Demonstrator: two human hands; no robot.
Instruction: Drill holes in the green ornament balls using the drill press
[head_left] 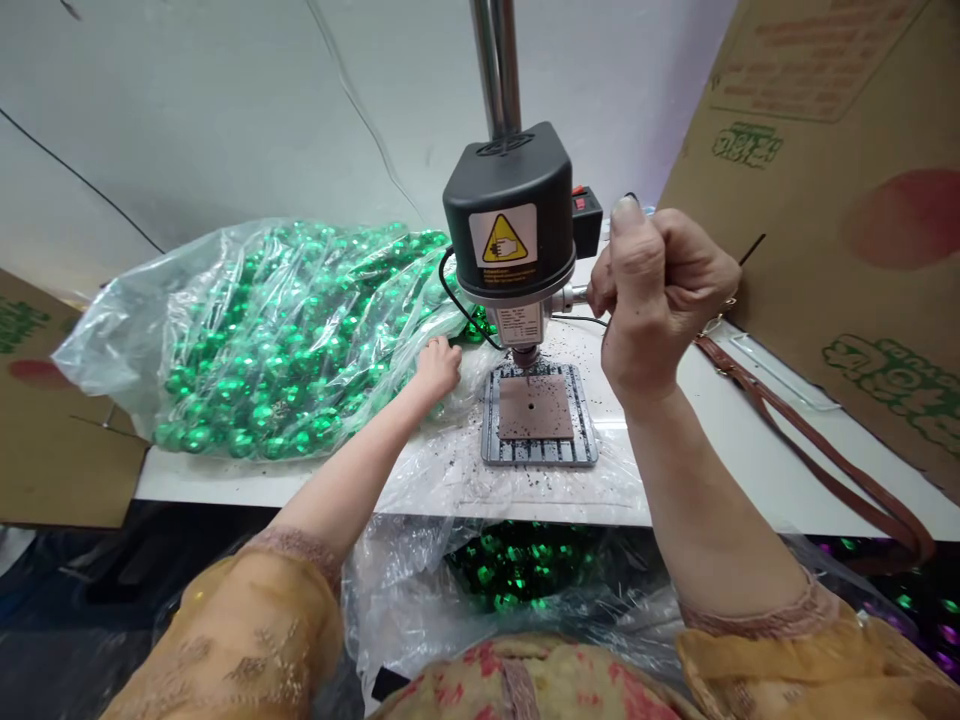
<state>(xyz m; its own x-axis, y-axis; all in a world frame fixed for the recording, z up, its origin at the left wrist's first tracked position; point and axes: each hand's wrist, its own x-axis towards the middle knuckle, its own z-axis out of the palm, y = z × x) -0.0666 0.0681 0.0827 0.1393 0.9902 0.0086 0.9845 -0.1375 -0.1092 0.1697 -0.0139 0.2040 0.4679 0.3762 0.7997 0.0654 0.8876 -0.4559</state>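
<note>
Item: one drill press (509, 175), black-headed with a warning label, standing on a white table (765, 490).
Item: one feed handle (579, 294) at its side; the right hand (660, 290) is raised in a fist, fingers closed around it.
Item: one slotted base plate (586, 440) beneath the chuck (525, 355), bearing a brown board (551, 420) pierced by a small hole (531, 406). No ball shows on the board.
Item: green balls (255, 385), faceted and shiny, many, lying in a clear plastic bag (112, 320) to the left of the press. The left hand (441, 365) is at the near right edge of this bag, its fingers bent; whether they grip a ball, the plastic or nothing, I cannot tell.
Item: a second plastic bag (390, 580), below the table edge, with more green balls inside.
Sundries: dark specks scattered over plate and table; a brown strap (817, 455) at right; a carton (810, 230) behind it.
Step in hand, by my reading: picking a ball from the bag, the press being attended meanwhile.
Next move, as I judge it: calls for a ball steadied over the hole, left fingertips clear of the chuck, before any pull on the handle.
</note>
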